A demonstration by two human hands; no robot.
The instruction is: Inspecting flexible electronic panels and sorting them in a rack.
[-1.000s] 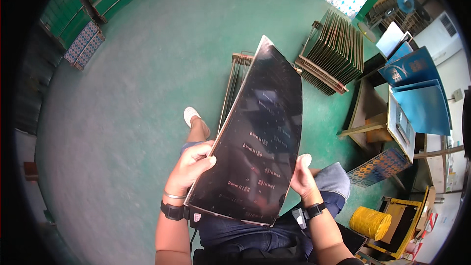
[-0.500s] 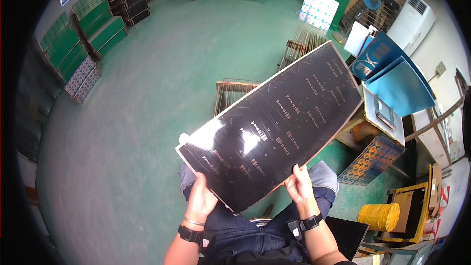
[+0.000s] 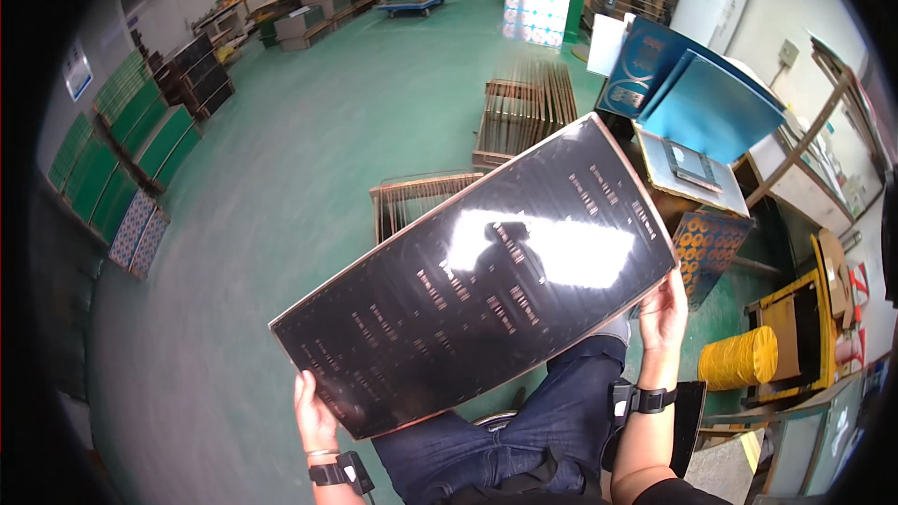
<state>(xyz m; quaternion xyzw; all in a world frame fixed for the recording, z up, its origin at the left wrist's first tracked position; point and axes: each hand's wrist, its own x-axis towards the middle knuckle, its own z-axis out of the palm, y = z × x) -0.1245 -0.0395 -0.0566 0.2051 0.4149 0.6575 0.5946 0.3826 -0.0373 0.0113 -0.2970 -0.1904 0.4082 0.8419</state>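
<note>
A large black glossy panel [image 3: 449, 318], with rows of small pale and coppery marks and a thin light edge, slants across my lap, its far right end higher. My left hand [image 3: 316, 416] grips its near left end, thumb on the top face and fingers hidden beneath. My right hand [image 3: 662, 310] holds the near right corner, with its fingers mostly behind the edge. Bright light reflects off the panel's right half, with a dark shape in it. Under the panel lie my legs [image 3: 468, 454] in jeans.
Beyond the panel stand wire racks [image 3: 528, 112]. To the right are blue sheets [image 3: 706, 112] on a bench [image 3: 692, 168], a patterned orange-and-blue board [image 3: 706, 248] and a yellow roll [image 3: 739, 358]. Green racks [image 3: 140, 126] line the left wall; a blue cart [image 3: 413, 3] stands far back.
The panel has turned and swung left and nearer, lying more crosswise. My hands are farther apart: the left moved left and down, the right moved right along the edge. The view shifted right.
</note>
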